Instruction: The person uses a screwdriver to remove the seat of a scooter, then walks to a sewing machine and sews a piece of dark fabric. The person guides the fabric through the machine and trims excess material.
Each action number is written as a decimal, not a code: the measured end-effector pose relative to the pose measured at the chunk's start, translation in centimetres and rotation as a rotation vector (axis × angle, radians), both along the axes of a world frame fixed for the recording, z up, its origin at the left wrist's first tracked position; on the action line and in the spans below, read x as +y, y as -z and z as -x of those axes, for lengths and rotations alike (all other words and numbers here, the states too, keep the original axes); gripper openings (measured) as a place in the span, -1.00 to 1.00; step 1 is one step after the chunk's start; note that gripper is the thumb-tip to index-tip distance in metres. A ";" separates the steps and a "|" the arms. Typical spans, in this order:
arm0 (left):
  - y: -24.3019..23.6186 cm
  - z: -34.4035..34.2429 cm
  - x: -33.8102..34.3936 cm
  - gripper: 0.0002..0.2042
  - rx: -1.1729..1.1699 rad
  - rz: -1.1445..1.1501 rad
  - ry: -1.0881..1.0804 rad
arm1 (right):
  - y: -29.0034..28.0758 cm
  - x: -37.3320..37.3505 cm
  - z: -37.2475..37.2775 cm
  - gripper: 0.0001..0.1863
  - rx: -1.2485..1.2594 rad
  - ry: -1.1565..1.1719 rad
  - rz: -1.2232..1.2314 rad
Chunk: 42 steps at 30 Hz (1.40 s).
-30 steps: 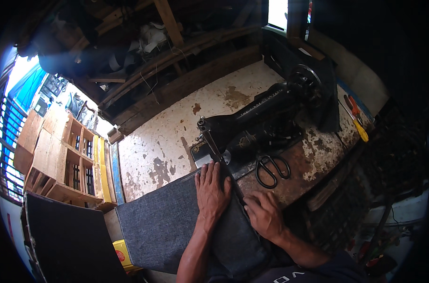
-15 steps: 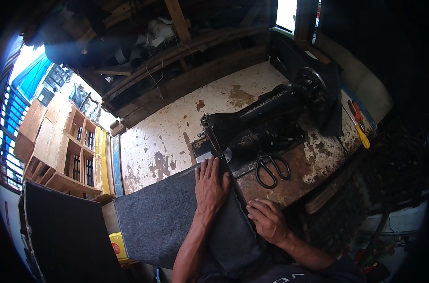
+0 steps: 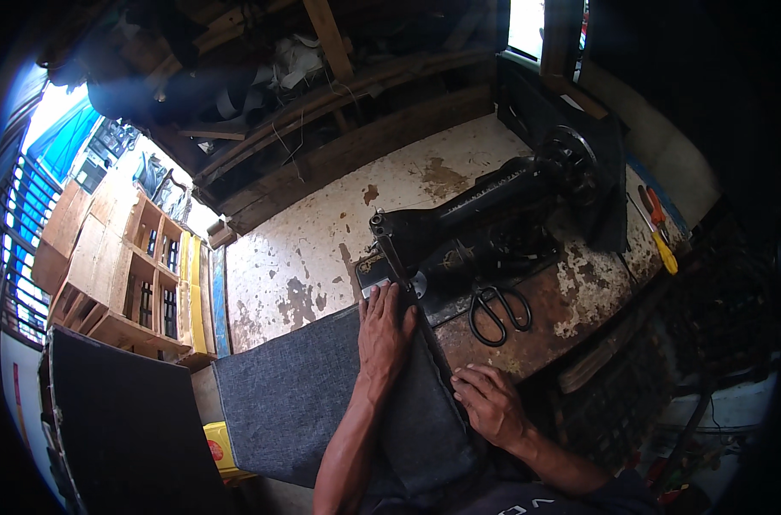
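**Two hands on dark cloth at an old sewing machine**

Far on the left stand wooden shelves (image 3: 124, 283) with open boxes in them. Near them, low on the left, a big dark board (image 3: 124, 429) leans up. A small yellow box (image 3: 221, 448) peeks out just beside the cloth's near left corner.

Next comes the dark grey cloth (image 3: 296, 399). It lies flat on the worn white table (image 3: 322, 249) (the paint is peeling off in brown spots) and runs to the right, up to the machine.

The left hand (image 3: 384, 335) lies open and flat on the cloth, fingers stretched out straight. The fingertips reach close to the needle end of the black sewing machine (image 3: 485, 227).

The right hand (image 3: 491, 403) is nearer and more to the right. Its fingers are bent and press down on the right edge of the cloth, where the cloth folds down over the table's near edge. I cannot tell if it is pinching the cloth or only pushing on it.

Just right of the hands, black scissors (image 3: 496, 311) lie on the rusty part of the table, not touched by either hand. Far right, by the table's edge, lie a screwdriver with a yellow handle (image 3: 663, 253) and a tool with an orange handle (image 3: 653, 204).
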<state>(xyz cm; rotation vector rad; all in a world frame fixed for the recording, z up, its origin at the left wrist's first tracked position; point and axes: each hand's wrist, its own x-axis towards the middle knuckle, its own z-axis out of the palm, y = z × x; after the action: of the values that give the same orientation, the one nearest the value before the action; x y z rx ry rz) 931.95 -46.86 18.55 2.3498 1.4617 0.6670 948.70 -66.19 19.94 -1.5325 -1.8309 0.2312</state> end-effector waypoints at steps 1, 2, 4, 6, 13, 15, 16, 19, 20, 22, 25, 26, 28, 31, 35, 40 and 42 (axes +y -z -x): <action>0.1 0.0 0.0 -0.43 -0.016 -0.006 0.009 | 0.1 0.1 0.5 -0.70 0.001 0.000 0.001; 0.1 -0.1 -0.1 -0.44 -0.029 -0.022 0.008 | 0.0 0.0 -0.1 -0.70 -0.022 -0.026 0.029; 0.3 0.0 -0.2 -0.48 -0.037 -0.061 0.019 | 0.0 0.1 -0.1 -0.69 0.006 -0.003 0.002; 0.4 -0.1 -0.5 -0.54 -0.020 -0.111 0.036 | 0.1 0.3 0.0 -0.69 0.011 -0.006 0.004; 0.6 -0.3 -1.2 -0.54 -0.004 -0.119 0.029 | -0.4 0.4 -0.7 -0.72 0.057 -0.053 0.030; 0.6 -0.4 -1.4 -0.54 0.015 -0.098 0.012 | -1.3 0.9 -1.5 -0.74 0.120 -0.095 0.090; 0.6 -0.4 -1.4 -0.54 0.035 -0.100 0.000 | -2.0 1.6 -2.1 -0.75 0.162 -0.128 0.130; 0.6 -0.4 -1.6 -0.54 0.019 -0.114 0.005 | -4.2 5.7 -3.7 -0.80 0.345 -0.076 0.284; 0.6 -0.4 -1.7 -0.54 0.026 -0.100 0.017 | -4.7 8.0 -4.3 -0.80 0.386 -0.041 0.205; 0.6 -0.4 -1.8 -0.53 0.039 -0.102 0.011 | -4.8 14.0 -5.3 -0.79 0.579 0.043 0.414; 0.6 -0.4 -1.9 -0.54 0.032 -0.083 0.008 | -1.5 24.1 -6.2 -0.72 1.366 0.015 0.626; 0.6 -0.4 -1.9 -0.55 0.029 -0.096 0.022 | 0.5 27.1 -6.2 -0.70 0.802 0.015 0.164; 0.6 -0.4 -1.9 -0.56 0.064 -0.113 0.031 | 4.7 31.4 -6.4 -0.67 -0.348 -0.063 -0.665; 0.6 -0.3 -2.0 -0.57 0.068 -0.093 0.036 | 8.9 33.2 -5.7 -0.63 -0.181 -0.171 -0.273; 0.7 -0.3 -1.9 -0.56 0.052 -0.119 0.037 | 3.8 26.4 -4.5 -0.60 0.843 0.009 0.614; 0.6 -0.2 -1.9 -0.56 0.048 -0.136 0.032 | -13.9 16.2 -7.2 -0.75 0.278 -0.028 0.225; 0.6 -0.3 -1.9 -0.57 0.030 -0.160 0.034 | -18.7 17.2 -10.7 -0.73 0.242 0.332 -0.127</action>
<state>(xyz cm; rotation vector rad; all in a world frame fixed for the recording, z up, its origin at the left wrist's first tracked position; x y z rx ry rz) 932.23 -48.80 17.97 2.5090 1.4255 0.7693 959.43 -48.94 38.62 -1.6141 -1.3560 0.1321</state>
